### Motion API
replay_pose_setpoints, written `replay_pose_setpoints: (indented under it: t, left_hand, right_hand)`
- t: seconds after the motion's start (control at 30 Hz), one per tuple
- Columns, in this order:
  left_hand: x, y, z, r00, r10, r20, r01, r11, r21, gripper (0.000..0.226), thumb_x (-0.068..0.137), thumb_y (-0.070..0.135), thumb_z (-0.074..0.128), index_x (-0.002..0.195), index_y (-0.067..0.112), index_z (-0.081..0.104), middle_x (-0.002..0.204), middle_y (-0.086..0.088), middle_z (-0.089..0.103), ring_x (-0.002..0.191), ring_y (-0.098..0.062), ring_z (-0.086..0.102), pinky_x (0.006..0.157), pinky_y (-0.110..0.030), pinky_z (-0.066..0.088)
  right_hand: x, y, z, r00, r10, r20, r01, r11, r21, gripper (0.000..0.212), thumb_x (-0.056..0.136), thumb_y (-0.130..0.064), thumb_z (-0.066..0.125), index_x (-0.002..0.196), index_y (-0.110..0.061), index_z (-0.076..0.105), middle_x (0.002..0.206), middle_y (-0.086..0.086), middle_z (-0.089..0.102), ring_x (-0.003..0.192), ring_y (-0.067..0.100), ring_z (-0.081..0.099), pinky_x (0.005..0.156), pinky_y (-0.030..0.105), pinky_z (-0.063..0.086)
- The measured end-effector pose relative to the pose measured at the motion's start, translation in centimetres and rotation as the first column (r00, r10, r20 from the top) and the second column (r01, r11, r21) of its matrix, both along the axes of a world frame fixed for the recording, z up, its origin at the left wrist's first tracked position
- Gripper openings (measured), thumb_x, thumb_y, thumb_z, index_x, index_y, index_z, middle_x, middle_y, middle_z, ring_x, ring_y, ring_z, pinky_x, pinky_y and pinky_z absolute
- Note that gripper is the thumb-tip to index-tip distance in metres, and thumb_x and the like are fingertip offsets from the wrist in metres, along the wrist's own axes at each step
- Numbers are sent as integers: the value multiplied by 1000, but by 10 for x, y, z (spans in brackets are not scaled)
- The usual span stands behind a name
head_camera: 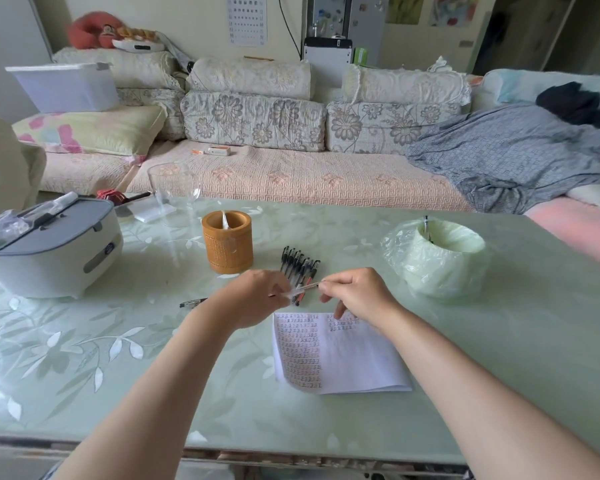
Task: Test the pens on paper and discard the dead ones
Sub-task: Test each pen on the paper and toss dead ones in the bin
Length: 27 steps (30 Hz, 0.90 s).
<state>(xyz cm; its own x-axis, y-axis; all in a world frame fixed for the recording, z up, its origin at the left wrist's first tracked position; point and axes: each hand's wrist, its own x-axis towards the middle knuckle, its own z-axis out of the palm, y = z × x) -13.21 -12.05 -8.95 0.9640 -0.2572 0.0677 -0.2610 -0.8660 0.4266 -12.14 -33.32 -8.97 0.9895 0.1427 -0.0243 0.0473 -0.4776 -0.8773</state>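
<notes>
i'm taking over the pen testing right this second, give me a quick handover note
Left hand and right hand: each pinches one end of a clear-barrelled black pen, held just beyond the paper. I cannot tell whether it is being capped or uncapped.
Things: a row of black-capped pens lies on the pale green floral table. A stray black pen lies left of the left hand.
Done: the white paper sheet is full of test marks. One discarded pen stands in the small bin lined with a pale green bag.
Left: test the held pen, then probably the row. The brown cylindrical pen holder waits nearby.
</notes>
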Motion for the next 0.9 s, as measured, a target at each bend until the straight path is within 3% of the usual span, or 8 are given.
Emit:
replay_pose_setpoints:
  t: [0.17, 0.23, 0.33, 0.43, 0.53, 0.63, 0.73, 0.9]
  left_hand:
    - [-8, -5, 8, 998, 22, -56, -21, 1000, 12, 16, 94, 29, 56, 84, 23, 68, 74, 5, 64, 69, -20, 59, 64, -33, 48]
    - [-11, -12, 10, 998, 16, -65, -14, 1000, 25, 19, 94, 25, 55, 78, 24, 66, 72, 7, 62, 62, -15, 53, 60, -29, 44]
    - [-15, -23, 11, 998, 4, -70, 1, 997, 76, 17, 91, 20, 54, 80, 20, 68, 77, 0, 67, 60, -14, 51, 56, -27, 39]
    - [-18, -38, 10, 996, -31, -85, 39, 995, 91, 16, 89, 19, 55, 83, 18, 69, 80, -2, 68, 59, -15, 52, 53, -25, 37]
    - [-21, -57, 10, 992, -88, -90, 90, 996, 23, 16, 91, 17, 54, 82, 20, 67, 71, 5, 63, 57, -13, 52, 55, -26, 40]
    - [-21, -71, 9, 993, -109, -54, 109, 994, 12, 12, 91, 21, 59, 91, 24, 70, 76, 5, 65, 62, -12, 53, 59, -28, 43]
    - [-19, -71, 7, 997, -71, -6, 71, 997, 12, 19, 87, 32, 67, 105, 29, 69, 85, 10, 66, 75, -9, 59, 68, -28, 48]
    - [-12, -66, 10, 998, -64, -12, 64, 997, -46, 13, 90, 31, 65, 102, 28, 70, 87, 17, 65, 80, 0, 61, 69, -14, 43]
  right_hand:
    - [-10, -25, 6, 998, -59, 18, 60, 998, -27, 14, 90, -28, 66, 81, -23, 76, 79, -6, 75, 54, 16, 65, 45, 15, 41]
    - [-11, -32, 2, 997, -58, 41, 63, 988, -142, 14, 86, -31, 67, 79, -22, 75, 77, -8, 74, 61, 14, 68, 58, 24, 52]
    - [-19, -41, -4, 991, -19, 130, 70, 912, -405, 25, 83, -36, 68, 106, -30, 72, 98, -14, 71, 97, 10, 65, 90, 28, 51]
    - [-31, -41, -4, 950, 148, 274, 24, 842, -539, 48, 85, -34, 67, 132, -27, 59, 122, -6, 60, 114, 17, 53, 100, 31, 42]
    - [-36, -39, -6, 910, 259, 323, -52, 846, -530, 39, 88, -31, 65, 127, -28, 63, 118, -3, 63, 112, 19, 54, 99, 34, 42]
    - [-36, -41, -7, 935, 264, 235, -136, 883, -450, 27, 91, -26, 60, 116, -33, 67, 94, -5, 68, 92, 17, 62, 82, 32, 49]
    - [-31, -51, -8, 943, 242, 229, -121, 889, -442, 19, 93, -24, 59, 107, -30, 71, 83, -8, 65, 77, 13, 59, 69, 29, 43]
    - [-21, -67, -9, 957, 197, 211, -81, 885, -459, 15, 92, -26, 59, 101, -32, 69, 93, -10, 67, 82, 10, 59, 71, 25, 43]
